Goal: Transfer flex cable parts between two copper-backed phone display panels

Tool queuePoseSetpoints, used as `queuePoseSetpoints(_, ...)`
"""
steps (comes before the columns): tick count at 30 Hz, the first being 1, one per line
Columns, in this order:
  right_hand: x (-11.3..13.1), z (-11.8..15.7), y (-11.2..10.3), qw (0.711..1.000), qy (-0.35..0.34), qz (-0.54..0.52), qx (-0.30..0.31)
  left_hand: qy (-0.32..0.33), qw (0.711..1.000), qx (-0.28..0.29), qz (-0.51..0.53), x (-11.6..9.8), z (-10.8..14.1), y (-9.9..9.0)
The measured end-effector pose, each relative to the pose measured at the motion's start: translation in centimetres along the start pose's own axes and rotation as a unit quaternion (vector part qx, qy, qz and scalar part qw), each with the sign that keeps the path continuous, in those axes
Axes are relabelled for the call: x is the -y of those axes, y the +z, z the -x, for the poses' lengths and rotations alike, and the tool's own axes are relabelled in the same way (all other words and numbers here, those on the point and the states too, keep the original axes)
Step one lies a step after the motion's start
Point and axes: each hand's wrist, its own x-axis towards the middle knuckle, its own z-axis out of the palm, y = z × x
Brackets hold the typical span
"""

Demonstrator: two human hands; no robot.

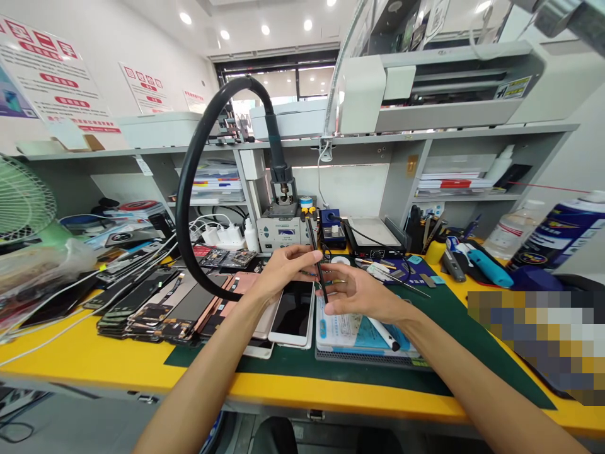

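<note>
Both my hands hold a thin black slab [320,274] above the bench, tilted and seen nearly edge-on; it is phone-like, but its faces are hidden. My left hand [295,265] grips its far left side with fingers and thumb closed. My right hand [362,293] has its thumb and curled fingers at the near right part. Below the left hand lies a white-framed phone [292,315] with a dark screen. Under the right hand is a blue-and-white package [338,334], with a white pen-shaped tool [385,334] lying on it, black tip toward me.
A thick black hose [182,189] arches up at left from a rework station [278,232]. Stacked phone screens and parts [165,309] cover the left bench. Tools and a blue-handled item [489,265] lie at right, beside a spray can [558,230]. A green fan [26,198] stands far left.
</note>
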Motion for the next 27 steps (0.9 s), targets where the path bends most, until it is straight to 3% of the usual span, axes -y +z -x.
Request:
queuePoseSetpoints(6,0.1,0.0,0.0,1.0,-0.003,-0.002,-0.001,-0.001,1.0,0.002,0.009,-0.2,0.1,0.2)
queuePoseSetpoints(13,-0.2,-0.1,-0.3,1.0,-0.02,0.011,0.002,0.044,0.999,-0.017,-0.005,0.0,0.2,0.3)
queuePoseSetpoints(18,-0.3,0.1,-0.3,0.999,-0.033,0.022,-0.002,0.106,0.989,-0.006,-0.103,-0.1,0.7,0.6)
queuePoseSetpoints(22,-0.1,0.2,-0.5,0.998,-0.038,-0.017,-0.043,0.164,0.974,0.002,-0.157,-0.1,1.3,1.2)
queuePoseSetpoints(27,0.5,0.2,-0.6,0.989,-0.03,-0.118,-0.085,0.271,0.928,-0.002,-0.254,-0.1,1.9,2.0)
